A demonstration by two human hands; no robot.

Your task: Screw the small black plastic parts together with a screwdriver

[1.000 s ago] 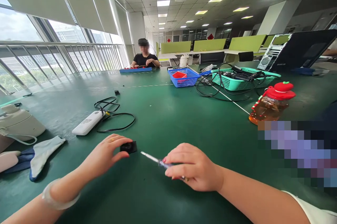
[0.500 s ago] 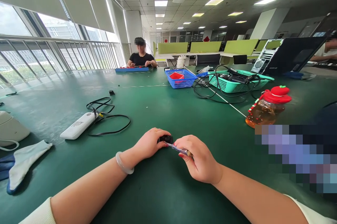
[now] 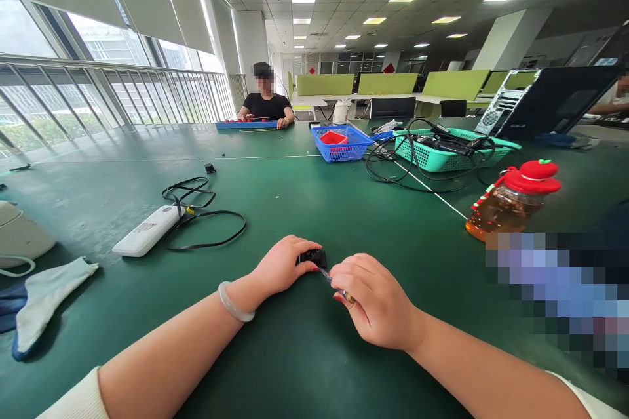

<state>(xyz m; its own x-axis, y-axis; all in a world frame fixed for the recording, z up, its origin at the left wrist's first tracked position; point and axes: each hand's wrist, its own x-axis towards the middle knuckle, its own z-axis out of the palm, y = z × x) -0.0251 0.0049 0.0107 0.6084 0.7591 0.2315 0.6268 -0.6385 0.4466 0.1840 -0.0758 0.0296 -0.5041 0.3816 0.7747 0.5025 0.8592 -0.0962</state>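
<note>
On the green table, my left hand grips a small black block-shaped object between thumb and fingers. The hand hides part of it, so its kind does not show. My right hand is closed around a slim pen-like tool with a shiny, see-through body and a yellowish end. Its front end points up and left, close to the black object's near side and my left thumb. Whether its tip touches the object I cannot tell.
A white power bank with a black cable lies to the left, near a glove. A red-capped bottle stands right. Farther back are blue and green baskets, and a person sits across the table.
My right hand has turned a little around the tool, and less of the tool shows. The black object shows slightly more beside my left hand. The whole view has shifted slightly.
</note>
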